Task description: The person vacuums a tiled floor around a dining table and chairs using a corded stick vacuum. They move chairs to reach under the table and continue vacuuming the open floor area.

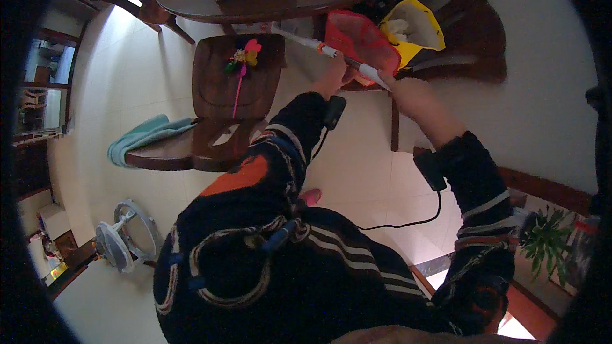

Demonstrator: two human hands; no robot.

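A long, slim white pole [368, 71] with an orange band and a darker middle section slants from upper left to lower right before me. My left hand [332, 75] is closed around its middle part. Further along, my right hand [413, 97] is closed on its lower right end. The pole's far end reaches under the table edge, where it blurs and its kind does not show. Just behind the pole sit a red mesh-like bag or basket [360, 38] and a yellow bag [417, 32] with something pale inside, both on a dark wooden chair.
A wooden chair [207, 92] at left carries a colourful flower wand [240, 76] on its seat and a teal cloth [150, 137] on its back. The round table [280, 5] stands ahead. A white fan-like stand [121, 242] is at lower left, a potted plant [548, 239] at right.
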